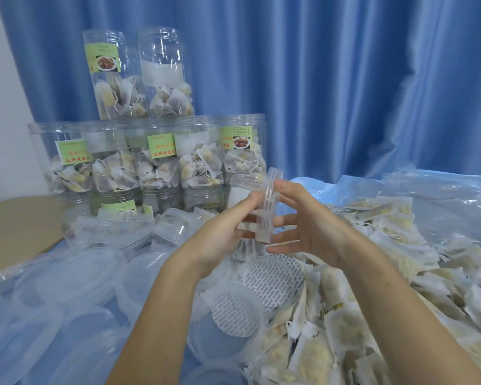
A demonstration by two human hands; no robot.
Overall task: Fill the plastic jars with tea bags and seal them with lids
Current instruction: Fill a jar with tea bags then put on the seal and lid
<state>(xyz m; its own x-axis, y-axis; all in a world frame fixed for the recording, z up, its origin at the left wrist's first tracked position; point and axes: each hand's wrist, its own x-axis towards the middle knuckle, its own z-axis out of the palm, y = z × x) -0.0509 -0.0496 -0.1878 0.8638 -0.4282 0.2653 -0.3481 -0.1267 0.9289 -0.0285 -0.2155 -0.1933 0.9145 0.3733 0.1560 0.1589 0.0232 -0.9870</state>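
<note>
A clear plastic jar (243, 187) with tea bags inside lies tilted on its side in mid-air at the centre. My left hand (220, 237) grips it near its mouth from below and the left. A clear lid (267, 201) stands edge-on against the jar's mouth. My right hand (306, 226) holds that lid, thumb over its top rim and fingertips on its lower rim. A big heap of loose tea bags (386, 273) covers the table to the right and the front.
Filled jars (156, 162) are stacked in two tiers at the back left before a blue curtain (345, 79). Lids with printed liners (272, 279) lie below my hands; clear lids (67, 279) spread over the left. Brown cardboard (17, 223) sits at far left.
</note>
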